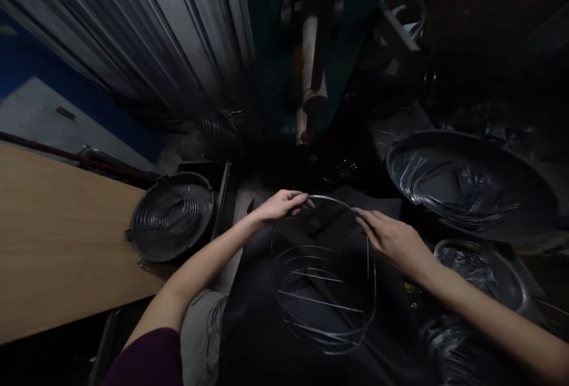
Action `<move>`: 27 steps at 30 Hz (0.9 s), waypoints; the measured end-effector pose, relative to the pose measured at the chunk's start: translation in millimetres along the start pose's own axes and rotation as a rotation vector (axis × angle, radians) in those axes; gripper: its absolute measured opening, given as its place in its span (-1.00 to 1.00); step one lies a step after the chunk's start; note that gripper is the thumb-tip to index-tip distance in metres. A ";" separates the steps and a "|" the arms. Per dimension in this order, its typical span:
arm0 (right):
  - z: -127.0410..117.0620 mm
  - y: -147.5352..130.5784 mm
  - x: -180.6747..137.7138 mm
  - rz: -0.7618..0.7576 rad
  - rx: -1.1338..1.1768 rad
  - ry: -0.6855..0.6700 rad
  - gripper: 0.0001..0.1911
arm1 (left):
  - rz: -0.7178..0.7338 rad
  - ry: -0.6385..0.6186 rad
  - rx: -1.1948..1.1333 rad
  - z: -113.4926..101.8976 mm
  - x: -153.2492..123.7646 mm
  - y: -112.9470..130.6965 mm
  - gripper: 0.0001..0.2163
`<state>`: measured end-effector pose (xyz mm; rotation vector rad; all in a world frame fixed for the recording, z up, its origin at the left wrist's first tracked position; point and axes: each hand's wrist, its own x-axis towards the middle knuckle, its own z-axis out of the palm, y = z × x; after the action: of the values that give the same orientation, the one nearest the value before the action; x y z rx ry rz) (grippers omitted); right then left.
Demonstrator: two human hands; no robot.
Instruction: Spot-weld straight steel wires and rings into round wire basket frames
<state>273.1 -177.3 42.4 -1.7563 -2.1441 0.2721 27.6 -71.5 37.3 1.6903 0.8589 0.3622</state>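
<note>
A round wire frame (320, 299) of thin shiny metal rests on the dark cloth (262, 338) over my lap. Its lower hoops show, with straight wires crossing inside and uprights on the right side. The upper metal wire hoop (332, 198) arches between my two hands. My left hand (285, 203) pinches the left end of this arc between thumb and fingers. On the right side of the arc, my right hand (393, 236) is closed round the wire, fingers pointing left. Whether the hoop is joined to the uprights is hidden by my hands.
A black round tray (146, 243) with coiled wire rings stands at left beside a wooden board (62, 238). At right, a large dark pan (528, 220) holds bent wires, above a smaller metal bowl (518, 282). A machine with a pale cylindrical bar (310, 54) stands ahead.
</note>
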 end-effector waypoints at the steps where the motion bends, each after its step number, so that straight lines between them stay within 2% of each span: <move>1: 5.5 1.7 1.5 -0.002 -0.008 -0.011 -0.58 | 0.085 0.113 0.151 6.1 1.2 -7.9 -0.57; 3: 13.9 2.2 8.9 -0.004 0.001 -0.016 -0.58 | 0.237 0.301 0.486 12.3 3.7 -21.3 -0.63; 4: 17.7 1.5 13.4 -0.001 0.001 -0.015 -0.59 | 0.282 0.341 0.642 12.6 5.1 -27.1 -0.64; 6: 26.1 0.5 21.1 0.008 -0.015 -0.013 -0.59 | 0.314 0.334 0.871 9.5 8.6 -37.0 -0.63; 8: 35.9 1.9 25.2 0.003 -0.022 -0.012 -0.61 | 0.316 0.286 0.986 5.4 13.1 -45.4 -0.61; 11: 46.7 8.4 27.7 0.019 -0.035 -0.022 -0.63 | 0.309 0.214 1.036 3.7 22.1 -54.3 -0.63; 15: 42.7 14.4 36.7 0.011 -0.133 -0.140 -0.62 | 0.267 0.128 1.046 7.8 33.1 -59.2 -0.66; 19: 40.2 17.1 44.7 -0.067 -0.186 -0.209 -0.57 | 0.244 0.103 1.079 12.8 37.7 -63.4 -0.61; 24: 55.2 21.6 36.3 0.014 -0.236 -0.210 -0.50 | 0.272 0.091 1.061 18.0 40.2 -67.3 -0.61; 27: 54.5 16.6 38.8 0.030 -0.325 -0.271 -0.49 | 0.243 0.085 1.063 17.2 41.3 -67.1 -0.61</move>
<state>260.5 -132.0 -8.0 -2.0296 -2.4690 0.1849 43.3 -49.0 -38.5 2.7916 0.9827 0.1238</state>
